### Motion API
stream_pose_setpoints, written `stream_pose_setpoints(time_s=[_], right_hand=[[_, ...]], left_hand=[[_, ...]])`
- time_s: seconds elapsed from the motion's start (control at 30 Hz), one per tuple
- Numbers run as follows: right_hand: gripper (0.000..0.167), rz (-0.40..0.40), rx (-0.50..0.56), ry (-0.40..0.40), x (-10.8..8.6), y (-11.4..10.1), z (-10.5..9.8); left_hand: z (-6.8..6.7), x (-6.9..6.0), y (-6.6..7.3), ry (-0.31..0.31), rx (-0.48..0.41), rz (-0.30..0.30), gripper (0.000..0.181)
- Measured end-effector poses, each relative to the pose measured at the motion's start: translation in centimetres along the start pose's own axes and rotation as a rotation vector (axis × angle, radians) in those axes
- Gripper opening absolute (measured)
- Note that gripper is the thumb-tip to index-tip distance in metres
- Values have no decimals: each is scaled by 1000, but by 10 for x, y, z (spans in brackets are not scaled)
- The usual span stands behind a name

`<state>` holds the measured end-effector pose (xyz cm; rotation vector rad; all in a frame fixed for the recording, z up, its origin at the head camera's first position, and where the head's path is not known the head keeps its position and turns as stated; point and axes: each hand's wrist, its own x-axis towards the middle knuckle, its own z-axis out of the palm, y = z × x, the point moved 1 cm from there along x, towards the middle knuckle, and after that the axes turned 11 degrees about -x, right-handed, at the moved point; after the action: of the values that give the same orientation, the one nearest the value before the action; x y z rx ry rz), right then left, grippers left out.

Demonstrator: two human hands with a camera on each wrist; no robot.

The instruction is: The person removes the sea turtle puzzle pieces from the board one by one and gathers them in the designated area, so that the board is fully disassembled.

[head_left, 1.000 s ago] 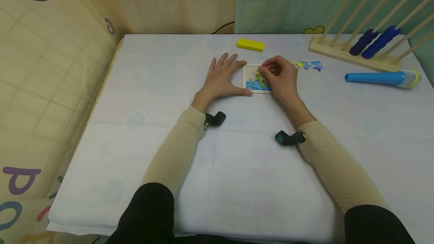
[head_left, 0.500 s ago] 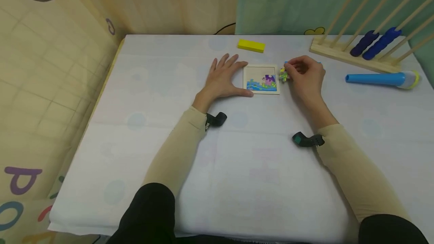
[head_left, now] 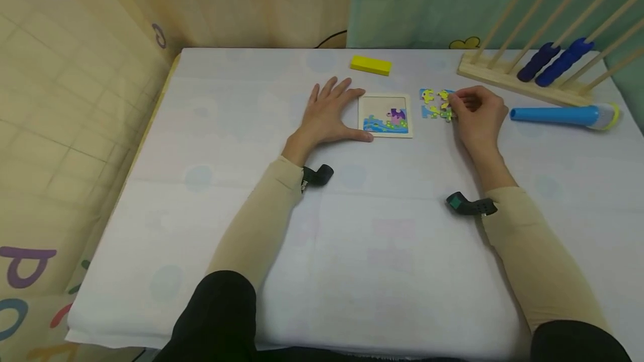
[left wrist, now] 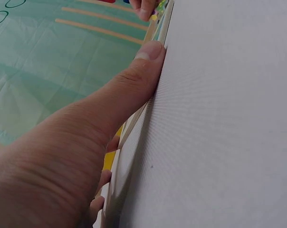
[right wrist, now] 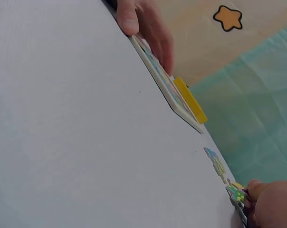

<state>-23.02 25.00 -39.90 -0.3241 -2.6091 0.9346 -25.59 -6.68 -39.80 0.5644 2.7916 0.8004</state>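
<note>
Left hand [head_left: 329, 118]'s spread wide, thumb and forefinger touching a pale, square wooden puzzle tray [head_left: 374, 108], part filled. Right hand [head_left: 479, 117]'s pinching a green-and-yellow jigsaw piece [right wrist: 237, 194] by some blue-and-yellow pieces [head_left: 427, 95], just right of the tray. Yellow rectangular block [head_left: 370, 65] sits behind, bright blue microphone-shaped toy [head_left: 555, 116] further right.

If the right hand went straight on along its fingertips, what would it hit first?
Most likely the loose puzzle pieces, just left of the right hand in the head view, though its exact height over them is unclear.
</note>
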Motion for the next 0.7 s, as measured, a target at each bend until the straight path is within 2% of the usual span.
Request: stream_pose_setpoints(time_s=[0.2, 0.47, 0.7], right_hand=[[33, -38, -59, 21, 0, -1, 1], [35, -67, -43, 60, -1, -1, 2], [35, -111, -23, 36, -5, -8, 5]], left_hand=[[-1, 0, 0, 5, -14, -2, 109], [-1, 0, 0, 5, -12, -1, 109], [-1, 0, 2, 2, -10, -3, 109]])
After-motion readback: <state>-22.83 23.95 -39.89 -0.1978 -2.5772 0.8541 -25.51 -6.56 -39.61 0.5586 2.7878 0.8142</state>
